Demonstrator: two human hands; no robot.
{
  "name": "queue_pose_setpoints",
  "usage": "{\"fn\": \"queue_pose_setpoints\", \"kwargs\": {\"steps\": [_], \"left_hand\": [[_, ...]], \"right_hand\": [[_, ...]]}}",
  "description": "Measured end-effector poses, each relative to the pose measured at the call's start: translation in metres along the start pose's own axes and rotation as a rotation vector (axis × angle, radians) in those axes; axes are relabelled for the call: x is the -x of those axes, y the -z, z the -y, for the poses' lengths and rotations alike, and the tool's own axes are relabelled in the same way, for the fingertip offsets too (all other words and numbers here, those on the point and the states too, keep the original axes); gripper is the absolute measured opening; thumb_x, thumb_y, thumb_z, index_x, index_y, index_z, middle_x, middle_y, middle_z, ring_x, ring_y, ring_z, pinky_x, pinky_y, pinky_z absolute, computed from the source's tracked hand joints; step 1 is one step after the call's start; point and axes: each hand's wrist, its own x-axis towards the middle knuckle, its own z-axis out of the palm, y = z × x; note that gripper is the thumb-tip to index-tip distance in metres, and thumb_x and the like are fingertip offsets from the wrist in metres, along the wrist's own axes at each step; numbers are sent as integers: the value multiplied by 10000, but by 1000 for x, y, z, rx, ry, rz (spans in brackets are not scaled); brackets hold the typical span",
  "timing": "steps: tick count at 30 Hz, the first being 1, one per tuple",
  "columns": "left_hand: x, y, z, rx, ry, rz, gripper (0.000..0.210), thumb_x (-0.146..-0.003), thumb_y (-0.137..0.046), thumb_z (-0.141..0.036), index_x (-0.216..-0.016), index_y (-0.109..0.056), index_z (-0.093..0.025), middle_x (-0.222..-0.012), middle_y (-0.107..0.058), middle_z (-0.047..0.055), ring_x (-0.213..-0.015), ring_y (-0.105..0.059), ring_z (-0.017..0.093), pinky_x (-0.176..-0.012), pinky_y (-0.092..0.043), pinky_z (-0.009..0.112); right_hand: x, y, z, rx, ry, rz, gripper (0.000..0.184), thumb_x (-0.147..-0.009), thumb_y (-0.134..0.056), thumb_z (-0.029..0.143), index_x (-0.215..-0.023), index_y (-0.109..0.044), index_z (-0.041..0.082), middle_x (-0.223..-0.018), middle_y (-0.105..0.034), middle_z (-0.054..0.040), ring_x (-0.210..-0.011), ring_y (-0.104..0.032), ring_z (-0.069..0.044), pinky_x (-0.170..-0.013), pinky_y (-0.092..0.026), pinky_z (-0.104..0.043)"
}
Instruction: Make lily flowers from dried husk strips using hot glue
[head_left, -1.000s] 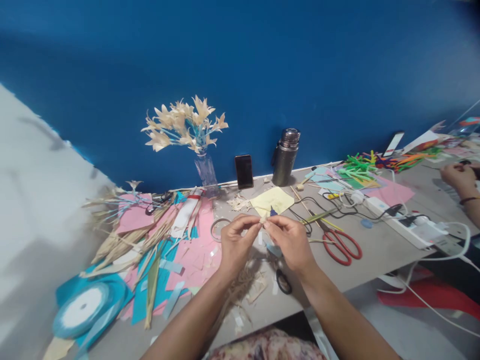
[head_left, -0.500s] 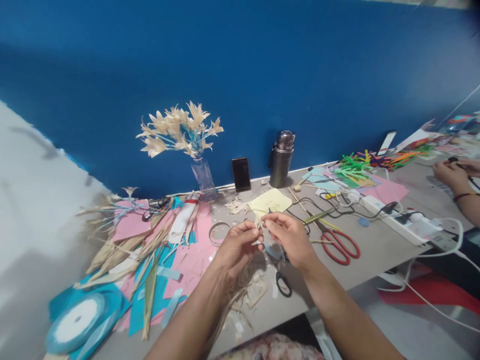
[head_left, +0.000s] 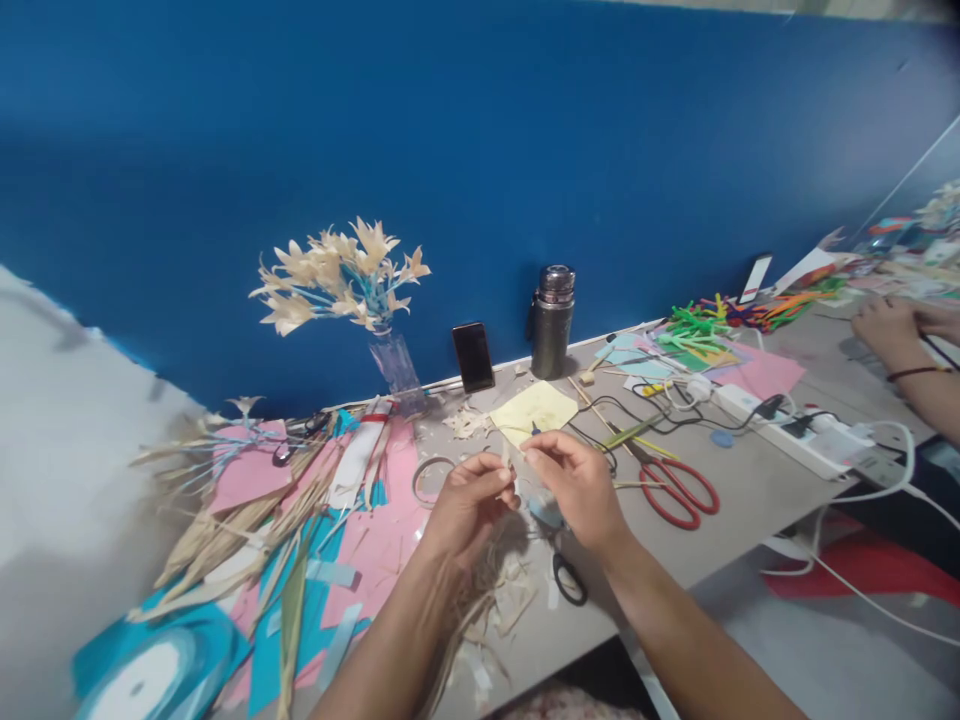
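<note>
My left hand [head_left: 474,497] pinches a small pale strip of dried husk [head_left: 507,456] between thumb and fingertips. Close beside it, my right hand [head_left: 576,487] has thumb and forefinger pressed together; whatever lies between them is too small to make out. Just beyond the fingers is a yellow sheet of paper [head_left: 534,412]. Black-handled scissors [head_left: 570,580] lie under and in front of my right hand, their blades partly hidden. A ring of tape [head_left: 430,481] rests left of my left hand, and husk scraps [head_left: 514,600] are scattered below it.
Pale husk flowers [head_left: 341,265] stand in a clear vase [head_left: 396,370]. Along the wall are a phone [head_left: 472,357] and a steel flask [head_left: 553,325]. Red-handled scissors [head_left: 679,493], cables and a power strip [head_left: 780,430] lie rightward. A ribbon spool [head_left: 139,685] is lower left; another person's hands [head_left: 889,325] are far right.
The view has shifted slightly, so items on the left sit lower and farther left. My fingertips have drawn a little apart; the pale strip stays in my left hand.
</note>
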Motion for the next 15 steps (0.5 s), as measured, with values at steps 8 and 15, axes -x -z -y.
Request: {"fn": "queue_pose_setpoints", "kwargs": {"steps": [8, 15], "left_hand": [[-4, 5, 7, -210, -198, -94, 222, -606, -896, -241, -693, -725, -129, -620, -646, -12, -553, -565, 78, -578, -429, 205], [-1, 1, 5, -173, -147, -86, 231, -582, -896, -240, -687, -723, -127, -603, -626, -18, -514, -521, 67, -560, -418, 211]], "right_hand": [[5, -5, 0, 273, 314, -17, 77, -887, -642, 226, -886, -715, 202, -813, -656, -29, -631, -537, -140, -596, -449, -270], [2, -3, -11, 526, 607, -56, 131, -960, -580, 183, -925, -702, 216, -861, -679, -63, -786, -643, -183, -698, -508, -293]]}}
